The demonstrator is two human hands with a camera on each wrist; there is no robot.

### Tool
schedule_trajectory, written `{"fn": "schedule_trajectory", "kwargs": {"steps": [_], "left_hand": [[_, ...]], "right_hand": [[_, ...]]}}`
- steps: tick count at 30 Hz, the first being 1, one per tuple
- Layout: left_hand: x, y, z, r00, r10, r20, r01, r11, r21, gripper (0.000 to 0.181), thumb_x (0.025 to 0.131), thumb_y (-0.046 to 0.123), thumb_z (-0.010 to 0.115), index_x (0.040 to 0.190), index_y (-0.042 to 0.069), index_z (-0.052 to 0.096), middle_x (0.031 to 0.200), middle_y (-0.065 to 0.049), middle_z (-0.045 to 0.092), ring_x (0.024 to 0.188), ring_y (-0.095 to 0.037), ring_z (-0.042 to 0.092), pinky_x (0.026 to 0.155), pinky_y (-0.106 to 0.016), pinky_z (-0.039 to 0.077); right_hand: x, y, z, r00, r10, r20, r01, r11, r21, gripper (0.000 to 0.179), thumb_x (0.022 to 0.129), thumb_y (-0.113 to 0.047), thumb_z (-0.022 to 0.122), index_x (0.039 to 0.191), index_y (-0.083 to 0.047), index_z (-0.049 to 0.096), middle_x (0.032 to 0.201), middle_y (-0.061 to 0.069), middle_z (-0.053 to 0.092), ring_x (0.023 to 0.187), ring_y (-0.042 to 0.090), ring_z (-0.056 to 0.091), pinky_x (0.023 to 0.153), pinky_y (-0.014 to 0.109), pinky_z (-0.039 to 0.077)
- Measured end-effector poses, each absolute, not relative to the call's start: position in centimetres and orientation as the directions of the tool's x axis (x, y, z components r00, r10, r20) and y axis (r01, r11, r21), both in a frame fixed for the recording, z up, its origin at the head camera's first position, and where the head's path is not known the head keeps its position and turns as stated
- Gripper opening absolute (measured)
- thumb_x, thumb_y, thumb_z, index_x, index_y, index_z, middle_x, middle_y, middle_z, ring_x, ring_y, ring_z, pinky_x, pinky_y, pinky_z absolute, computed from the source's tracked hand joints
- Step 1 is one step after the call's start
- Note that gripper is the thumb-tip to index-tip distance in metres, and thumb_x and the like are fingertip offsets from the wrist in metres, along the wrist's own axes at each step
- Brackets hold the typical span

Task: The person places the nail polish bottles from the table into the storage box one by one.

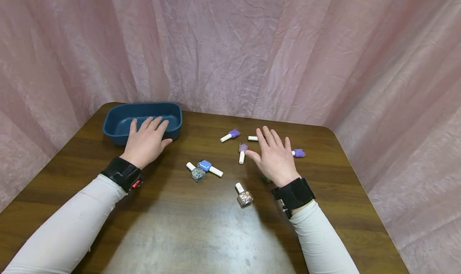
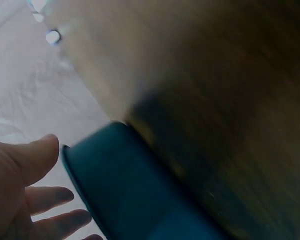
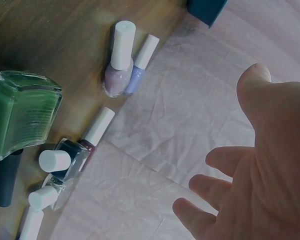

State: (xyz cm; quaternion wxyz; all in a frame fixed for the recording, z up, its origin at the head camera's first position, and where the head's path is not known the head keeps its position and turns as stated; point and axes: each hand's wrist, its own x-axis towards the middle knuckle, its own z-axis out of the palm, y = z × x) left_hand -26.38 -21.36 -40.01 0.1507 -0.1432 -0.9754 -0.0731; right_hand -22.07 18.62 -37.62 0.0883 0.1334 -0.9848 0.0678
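1. Left hand (image 1: 145,143), fingers spread, empty, is over a blue bin (image 1: 116,138).
2. Right hand (image 1: 276,160), fingers extended, empty, hovers among several nail polish bottles (image 1: 299,153).
3. More bottles (image 1: 205,166) lie between the hands.

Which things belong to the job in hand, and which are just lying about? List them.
Likely the job:
dark blue plastic bin, by the left hand
scattered nail polish bottles, including the green one, near the right hand

Just around:
wooden table
pink curtain
black wrist straps
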Motion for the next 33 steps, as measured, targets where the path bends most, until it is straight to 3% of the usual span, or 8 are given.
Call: {"fn": "schedule_trajectory", "kwargs": {"steps": [8,16,25,33], "left_hand": [[-27.3,-23.5,-40.7,-0.916,0.235,0.324,0.277,0.957,0.088,0.048,0.108,0.02,0.073,0.151,0.0,0.062,0.157,-0.03,0.056,0.15,-0.054,0.044,0.122,-0.083,0.011],[-27.4,-24.0,-41.0,-0.9,0.251,0.356,0.297,0.952,0.078,0.031,0.106,0.003,0.07,0.137,0.001,0.074,0.141,-0.025,0.07,0.14,-0.049,0.058,0.122,-0.081,0.017],[-27.5,-23.5,-41.0,-0.901,0.27,0.339,0.318,0.943,0.094,0.036,0.103,-0.01,0.059,0.134,0.001,0.075,0.132,-0.022,0.075,0.128,-0.046,0.066,0.121,-0.08,0.022],[-28.0,-22.6,-40.8,-0.91,0.292,0.295,0.325,0.943,0.068,0.039,0.106,-0.01,0.055,0.138,0.002,0.074,0.133,-0.022,0.075,0.128,-0.047,0.066,0.12,-0.079,0.024]], "right_hand": [[-22.3,18.7,-37.8,-0.952,-0.244,0.183,-0.268,0.955,-0.123,0.087,0.11,-0.064,0.054,0.174,-0.009,0.031,0.179,0.017,0.029,0.165,0.039,0.026,0.127,0.073,0.016],[-22.3,18.7,-37.7,-0.953,-0.245,0.177,-0.268,0.956,-0.121,0.089,0.11,-0.065,0.054,0.175,-0.01,0.029,0.18,0.016,0.028,0.166,0.039,0.025,0.128,0.073,0.016],[-22.3,18.6,-37.8,-0.953,-0.248,0.176,-0.27,0.955,-0.12,0.087,0.11,-0.065,0.053,0.174,-0.01,0.031,0.18,0.016,0.029,0.166,0.038,0.026,0.128,0.072,0.016],[-22.2,18.7,-37.8,-0.951,-0.245,0.186,-0.269,0.956,-0.119,0.087,0.11,-0.064,0.054,0.174,-0.009,0.032,0.179,0.016,0.031,0.165,0.039,0.028,0.127,0.073,0.018]]}}
